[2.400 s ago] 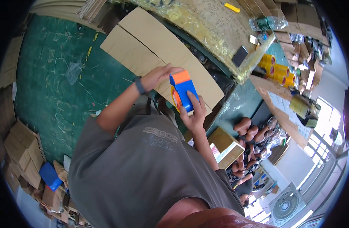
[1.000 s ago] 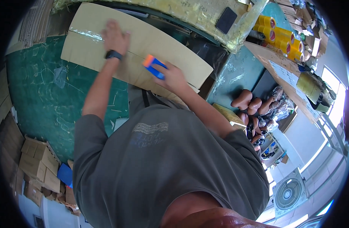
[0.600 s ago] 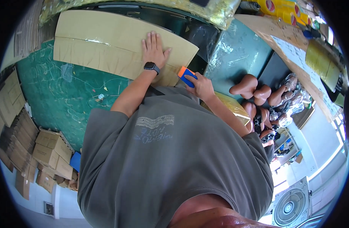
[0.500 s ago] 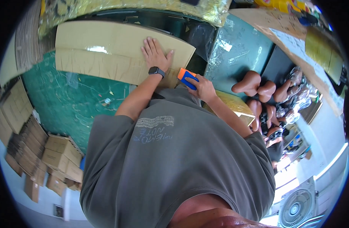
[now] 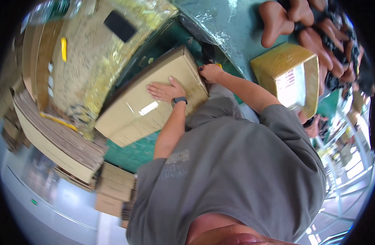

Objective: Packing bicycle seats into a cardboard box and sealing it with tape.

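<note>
A long tan cardboard carton lies slanted on a green surface in front of me. My left hand, below a dark wristwatch, rests flat on its upper face with the fingers stretched out. At the carton's right end, my right hand is closed. A small dark-blue bit shows at its fingers, and a yellow bit at its far side. Most of the blue-and-orange hand tool seen in it earlier is hidden by the hand.
A tape-covered cardboard surface at upper left carries a flat black slab and a yellow stick-like tool. Flat cardboard is stacked at left. At right stand an open gold-brown box and several glossy brown moulded pieces.
The whole view has turned, and the carton now lies slanted. My right hand has moved from the carton's near edge to its right end. The left hand stays flat on the carton.
</note>
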Demonstrator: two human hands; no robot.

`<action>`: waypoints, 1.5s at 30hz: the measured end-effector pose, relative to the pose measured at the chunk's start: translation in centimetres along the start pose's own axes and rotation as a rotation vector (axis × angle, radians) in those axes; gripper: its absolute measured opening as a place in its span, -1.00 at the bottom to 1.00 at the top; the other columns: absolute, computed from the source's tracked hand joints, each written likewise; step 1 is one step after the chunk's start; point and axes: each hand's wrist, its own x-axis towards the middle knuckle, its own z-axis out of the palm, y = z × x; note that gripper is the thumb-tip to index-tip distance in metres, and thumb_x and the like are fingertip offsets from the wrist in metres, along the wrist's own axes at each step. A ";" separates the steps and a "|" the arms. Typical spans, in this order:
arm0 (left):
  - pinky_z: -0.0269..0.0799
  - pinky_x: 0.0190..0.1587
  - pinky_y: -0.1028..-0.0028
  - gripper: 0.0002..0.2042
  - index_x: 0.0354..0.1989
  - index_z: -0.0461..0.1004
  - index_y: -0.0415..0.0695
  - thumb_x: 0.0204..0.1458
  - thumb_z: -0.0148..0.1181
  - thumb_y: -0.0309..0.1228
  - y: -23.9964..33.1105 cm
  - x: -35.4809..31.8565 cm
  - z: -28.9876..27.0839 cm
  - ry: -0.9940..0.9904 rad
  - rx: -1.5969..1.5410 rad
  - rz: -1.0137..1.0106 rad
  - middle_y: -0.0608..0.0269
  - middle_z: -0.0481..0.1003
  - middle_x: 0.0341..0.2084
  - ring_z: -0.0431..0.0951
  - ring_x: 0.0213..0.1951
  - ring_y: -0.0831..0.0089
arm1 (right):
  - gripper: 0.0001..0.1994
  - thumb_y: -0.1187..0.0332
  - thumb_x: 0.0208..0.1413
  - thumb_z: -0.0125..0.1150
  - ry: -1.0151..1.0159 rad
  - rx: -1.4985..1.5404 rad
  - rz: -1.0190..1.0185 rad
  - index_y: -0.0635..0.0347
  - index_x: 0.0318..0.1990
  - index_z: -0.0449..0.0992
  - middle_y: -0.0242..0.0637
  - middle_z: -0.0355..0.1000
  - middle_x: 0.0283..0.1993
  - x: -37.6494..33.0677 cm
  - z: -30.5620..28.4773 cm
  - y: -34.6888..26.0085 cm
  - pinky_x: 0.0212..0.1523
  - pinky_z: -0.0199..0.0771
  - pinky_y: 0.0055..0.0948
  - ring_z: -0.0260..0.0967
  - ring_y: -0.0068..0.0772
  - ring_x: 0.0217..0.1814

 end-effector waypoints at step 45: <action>-0.26 0.71 -0.08 -0.10 0.68 0.01 -0.41 0.49 -0.09 0.18 -48.1 11.9 -6.6 0.099 -0.106 -0.554 -0.29 -0.04 0.71 -0.12 0.73 -0.10 | -0.48 0.27 0.40 0.27 0.736 0.118 -0.342 0.19 0.44 0.40 0.02 0.62 0.12 19.2 -23.4 -41.5 0.43 0.46 -0.04 0.48 0.11 0.39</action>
